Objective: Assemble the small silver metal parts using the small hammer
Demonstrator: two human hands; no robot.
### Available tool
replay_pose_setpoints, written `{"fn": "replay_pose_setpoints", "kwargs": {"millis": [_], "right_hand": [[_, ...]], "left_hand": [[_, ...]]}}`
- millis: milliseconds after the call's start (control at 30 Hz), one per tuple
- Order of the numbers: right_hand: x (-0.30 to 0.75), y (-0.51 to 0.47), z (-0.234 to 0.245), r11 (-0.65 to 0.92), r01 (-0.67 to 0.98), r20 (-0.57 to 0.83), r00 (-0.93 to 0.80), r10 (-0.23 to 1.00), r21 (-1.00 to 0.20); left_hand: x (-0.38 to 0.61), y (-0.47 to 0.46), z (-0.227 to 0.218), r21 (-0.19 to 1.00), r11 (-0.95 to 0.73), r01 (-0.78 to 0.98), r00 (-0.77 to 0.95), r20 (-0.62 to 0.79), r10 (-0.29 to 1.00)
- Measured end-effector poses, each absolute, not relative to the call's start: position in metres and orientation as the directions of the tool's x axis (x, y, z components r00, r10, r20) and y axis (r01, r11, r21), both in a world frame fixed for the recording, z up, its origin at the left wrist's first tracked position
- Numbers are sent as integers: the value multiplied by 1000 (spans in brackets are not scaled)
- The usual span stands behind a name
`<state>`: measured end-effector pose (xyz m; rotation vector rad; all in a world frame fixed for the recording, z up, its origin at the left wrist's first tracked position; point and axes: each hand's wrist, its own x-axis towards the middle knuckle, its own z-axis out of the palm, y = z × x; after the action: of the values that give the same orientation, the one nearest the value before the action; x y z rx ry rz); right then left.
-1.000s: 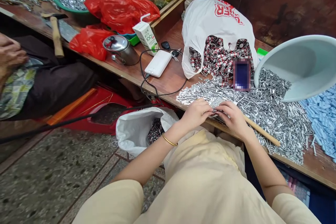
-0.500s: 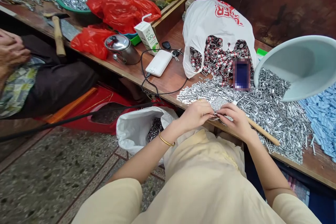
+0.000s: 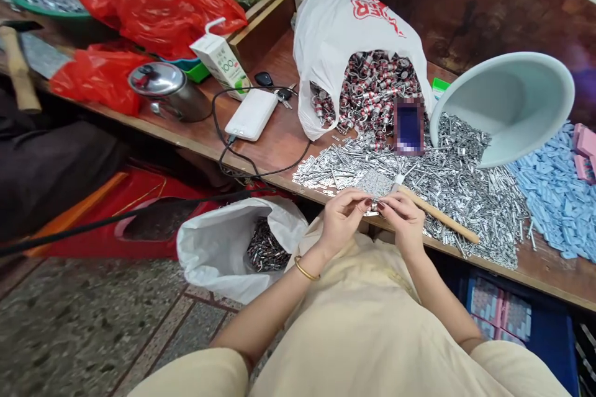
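Note:
My left hand (image 3: 342, 217) and my right hand (image 3: 403, 218) meet at the table's front edge, both closed in a pinch. Between their fingertips is a small shiny metal piece (image 3: 374, 206); its exact kind is too small to make out. Just beyond the fingers lies a grey speckled pad (image 3: 375, 183). A tool with a wooden handle (image 3: 440, 215) rests right of my right hand, on a spread pile of small silvery metal parts (image 3: 493, 211). Behind the pile, a white plastic bag (image 3: 358, 22) gapes open, showing many small red-and-silver pieces (image 3: 372, 87).
A tilted pale basin (image 3: 526, 99) spills metal parts; light-blue pieces (image 3: 554, 192) lie at right. Leftward are a power bank (image 3: 251, 115) with a black cable, keys (image 3: 285, 97), a drink carton (image 3: 221, 65) and a steel mug (image 3: 181, 99). A white sack (image 3: 209, 254) stands below the edge.
The view has swung right, so the table's things appear farther left. My hands have drawn slightly back toward me, and a shiny piece now shows between the fingertips.

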<state>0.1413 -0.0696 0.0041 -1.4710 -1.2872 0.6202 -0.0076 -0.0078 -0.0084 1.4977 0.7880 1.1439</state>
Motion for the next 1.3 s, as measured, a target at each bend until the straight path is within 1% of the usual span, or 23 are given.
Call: {"fn": "replay_pose_setpoints", "kwargs": {"millis": [33, 100, 133, 167, 200, 233, 267, 300, 367, 467, 533, 600, 633, 700, 767, 833, 900, 967, 1067, 1100, 1167, 1300], "right_hand": [[154, -71, 4, 100, 415, 215, 241, 946, -904], [195, -78, 7, 51, 545, 179, 184, 966, -837], [222, -83, 10, -26, 634, 205, 287, 936, -773], [251, -88, 13, -147, 706, 241, 418, 876, -692], [278, -92, 14, -229, 721, 261, 499, 826, -654], [303, -94, 15, -300, 730, 269, 550, 790, -614], [323, -94, 14, -398, 762, 254, 576, 777, -511], [337, -92, 12, -442, 786, 208, 564, 799, -432], [349, -82, 4, -458, 829, 144, 520, 842, -320], [343, -62, -8, -481, 838, 71, 512, 856, -258], [339, -53, -13, -522, 806, 4, 544, 839, -278], [340, -53, -13, -540, 758, -56, 561, 826, -367], [342, -55, -12, -533, 724, -69, 564, 823, -437], [344, -61, -7, -479, 625, -61, 568, 821, -617], [338, -66, 1, -365, 488, -40, 556, 830, -793], [321, -67, 10, -242, 356, -38, 495, 868, -902], [293, -61, 18, -172, 281, -49, 397, 917, -944], [259, -51, 21, -150, 236, -80, 282, 956, -960], [209, -29, 18, -148, 48, -145, 58, 988, -988], [196, -22, 15, -158, -5, -158, 6, 987, -987], [177, -10, 10, -187, -83, -183, -49, 982, -979], [163, 3, 4, -284, -234, -273, -79, 959, -930]], "left_hand": [[-10, -4, -9, 969, -234, -76, 353, 245, 903], [-19, 5, -14, 978, -202, -58, 379, 208, 902], [-26, 11, -18, 983, -174, -49, 376, 180, 909], [-32, 16, -22, 989, -141, -39, 366, 145, 919], [-38, 21, -27, 994, -107, -27, 356, 109, 928], [-43, 25, -30, 997, -75, -13, 356, 75, 931], [-46, 28, -33, 999, -47, -2, 363, 45, 931], [-47, 29, -35, 1000, -24, 5, 378, 20, 926], [-45, 31, -36, 1000, 9, 12, 421, -13, 907], [-41, 32, -33, 999, 41, 20, 471, -45, 881], [-44, 35, -30, 997, 67, 34, 485, -76, 871], [-51, 41, -29, 994, 100, 41, 480, -108, 871], [-55, 44, -29, 992, 116, 41, 476, -121, 871], [-61, 50, -30, 989, 143, 37, 473, -144, 869], [-64, 57, -31, 984, 175, 33, 480, -169, 861], [-63, 63, -34, 976, 216, 35, 494, -204, 845], [-60, 69, -37, 966, 252, 51, 516, -242, 821], [-56, 75, -40, 957, 278, 76, 536, -275, 798], [-51, 81, -41, 944, 308, 115, 546, -319, 775], [-49, 82, -40, 939, 319, 128, 553, -335, 763], [-46, 85, -38, 926, 345, 152, 573, -367, 733], [-43, 90, -30, 903, 378, 204, 590, -422, 689]]}}
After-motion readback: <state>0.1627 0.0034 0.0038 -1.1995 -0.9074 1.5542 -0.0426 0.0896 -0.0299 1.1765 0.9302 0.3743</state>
